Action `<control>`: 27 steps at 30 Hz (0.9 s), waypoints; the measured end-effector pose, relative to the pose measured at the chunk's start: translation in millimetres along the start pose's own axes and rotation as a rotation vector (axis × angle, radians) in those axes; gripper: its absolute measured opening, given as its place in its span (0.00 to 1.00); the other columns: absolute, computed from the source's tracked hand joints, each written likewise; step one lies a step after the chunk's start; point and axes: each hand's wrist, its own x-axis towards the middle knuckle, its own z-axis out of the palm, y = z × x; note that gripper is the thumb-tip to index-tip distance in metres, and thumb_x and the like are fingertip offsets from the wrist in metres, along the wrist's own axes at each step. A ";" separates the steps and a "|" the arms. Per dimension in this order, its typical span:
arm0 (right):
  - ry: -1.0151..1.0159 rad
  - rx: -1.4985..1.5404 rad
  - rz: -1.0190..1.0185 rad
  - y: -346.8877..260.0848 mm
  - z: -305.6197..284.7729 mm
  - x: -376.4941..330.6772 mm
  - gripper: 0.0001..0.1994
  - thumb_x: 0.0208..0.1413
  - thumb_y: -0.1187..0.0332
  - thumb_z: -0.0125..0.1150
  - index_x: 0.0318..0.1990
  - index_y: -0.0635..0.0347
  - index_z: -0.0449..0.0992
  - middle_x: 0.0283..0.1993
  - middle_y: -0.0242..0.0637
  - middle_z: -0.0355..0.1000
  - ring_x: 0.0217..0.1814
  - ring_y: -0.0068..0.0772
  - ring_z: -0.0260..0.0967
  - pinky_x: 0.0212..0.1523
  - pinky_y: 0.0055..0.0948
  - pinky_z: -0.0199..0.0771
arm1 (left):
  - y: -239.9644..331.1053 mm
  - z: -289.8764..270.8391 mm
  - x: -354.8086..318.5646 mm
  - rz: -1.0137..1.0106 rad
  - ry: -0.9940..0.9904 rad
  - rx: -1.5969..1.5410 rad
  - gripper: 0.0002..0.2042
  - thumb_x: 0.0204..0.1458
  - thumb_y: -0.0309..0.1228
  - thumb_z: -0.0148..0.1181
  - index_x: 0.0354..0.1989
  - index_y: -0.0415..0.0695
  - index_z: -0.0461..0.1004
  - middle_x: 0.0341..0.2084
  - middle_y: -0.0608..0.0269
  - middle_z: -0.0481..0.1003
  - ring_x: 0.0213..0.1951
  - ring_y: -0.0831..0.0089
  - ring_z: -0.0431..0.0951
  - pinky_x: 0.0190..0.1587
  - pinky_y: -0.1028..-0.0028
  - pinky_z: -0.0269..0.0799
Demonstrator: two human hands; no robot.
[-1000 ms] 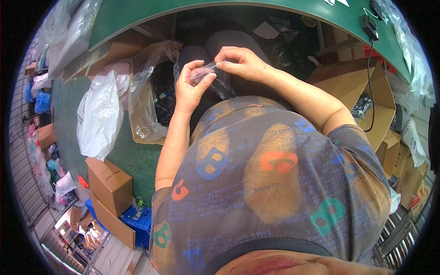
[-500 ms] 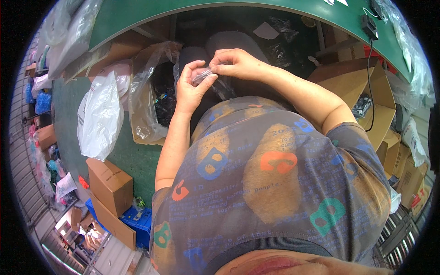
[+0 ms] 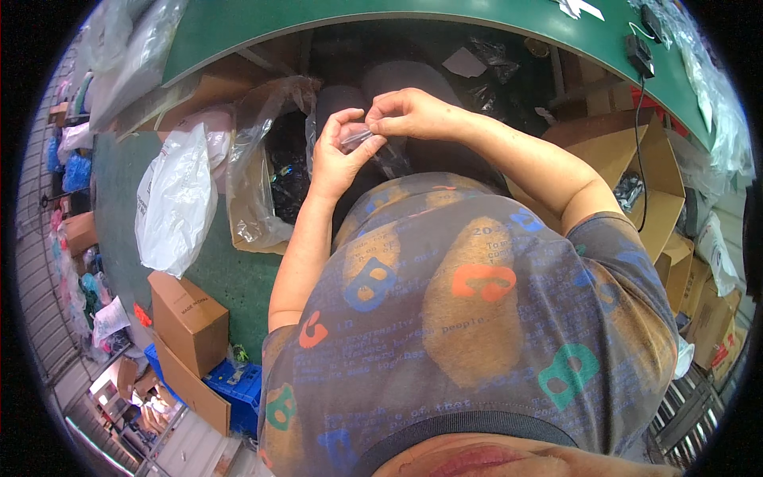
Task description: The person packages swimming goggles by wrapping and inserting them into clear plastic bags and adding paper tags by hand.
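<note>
My left hand (image 3: pixel 338 155) and my right hand (image 3: pixel 409 114) meet in front of my chest, just under the green table edge (image 3: pixel 413 17). Between their fingertips they pinch a small clear plastic bag (image 3: pixel 364 140) with something dark hanging in it. Both hands grip the bag's top edge, thumbs and forefingers closed on it. What the bag holds is too small to tell. Below the hands my patterned shirt (image 3: pixel 477 302) fills the view.
A plastic-lined cardboard box (image 3: pixel 266 171) with dark items stands left of my hands, a white plastic bag (image 3: pixel 175 199) further left. Closed cardboard boxes (image 3: pixel 187 322) and a blue crate (image 3: pixel 238 389) sit lower left. An open cardboard box (image 3: pixel 636 171) and a black cable (image 3: pixel 640 103) are right.
Both hands have stayed together on the small clear bag. They shifted slightly and the fingers worked along its top edge.
</note>
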 end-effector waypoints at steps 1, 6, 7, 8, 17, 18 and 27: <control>0.010 0.013 -0.069 -0.8 0.0 -0.8 0.14 0.60 0.58 0.64 0.44 0.60 0.82 0.40 0.33 0.77 0.45 0.26 0.73 0.52 0.32 0.72 | -0.2 -1.2 -0.2 -0.005 -0.022 0.018 0.28 0.49 0.31 0.77 0.58 0.44 0.69 0.41 0.62 0.81 0.44 0.75 0.81 0.49 0.73 0.77; -0.086 -0.034 -0.037 -17.4 -5.3 2.2 0.13 0.60 0.58 0.66 0.40 0.59 0.83 0.37 0.31 0.76 0.43 0.25 0.73 0.48 0.30 0.72 | 5.2 3.6 -5.1 0.002 -0.031 0.039 0.28 0.49 0.30 0.77 0.57 0.44 0.69 0.41 0.62 0.80 0.44 0.75 0.80 0.49 0.74 0.77; -0.123 -0.065 -0.026 -17.7 -5.4 3.7 0.12 0.60 0.59 0.66 0.40 0.59 0.83 0.36 0.31 0.75 0.42 0.25 0.73 0.45 0.29 0.72 | 6.6 4.7 -5.8 -0.001 -0.048 0.041 0.28 0.49 0.30 0.76 0.57 0.44 0.69 0.41 0.62 0.80 0.44 0.75 0.80 0.49 0.74 0.77; -0.161 -0.095 -0.013 -17.4 -4.3 4.3 0.12 0.59 0.60 0.65 0.39 0.59 0.83 0.36 0.31 0.75 0.40 0.25 0.73 0.43 0.29 0.73 | 3.9 6.6 -8.0 -0.003 -0.045 0.040 0.28 0.49 0.30 0.76 0.57 0.44 0.69 0.41 0.62 0.80 0.44 0.75 0.80 0.49 0.74 0.77; -0.161 -0.195 -0.027 -29.9 -4.6 14.5 0.09 0.55 0.64 0.64 0.34 0.61 0.82 0.35 0.34 0.75 0.38 0.28 0.74 0.40 0.30 0.73 | 5.1 5.0 -3.9 0.021 -0.027 0.130 0.33 0.49 0.22 0.73 0.63 0.44 0.62 0.46 0.58 0.79 0.49 0.73 0.79 0.54 0.72 0.76; -0.161 -0.195 -0.029 -31.3 -6.0 17.8 0.09 0.55 0.64 0.64 0.34 0.61 0.82 0.35 0.34 0.75 0.38 0.28 0.74 0.40 0.30 0.73 | 4.0 5.7 -1.9 0.022 -0.026 0.131 0.33 0.49 0.22 0.73 0.63 0.44 0.62 0.46 0.58 0.79 0.49 0.73 0.79 0.54 0.72 0.76; -0.193 -0.672 0.036 -47.5 -2.6 38.5 0.15 0.52 0.50 0.60 0.33 0.48 0.86 0.32 0.44 0.81 0.33 0.47 0.80 0.38 0.46 0.79 | 9.3 17.5 9.6 0.006 0.005 0.003 0.60 0.40 0.13 0.70 0.79 0.54 0.36 0.49 0.54 0.79 0.50 0.67 0.80 0.56 0.64 0.75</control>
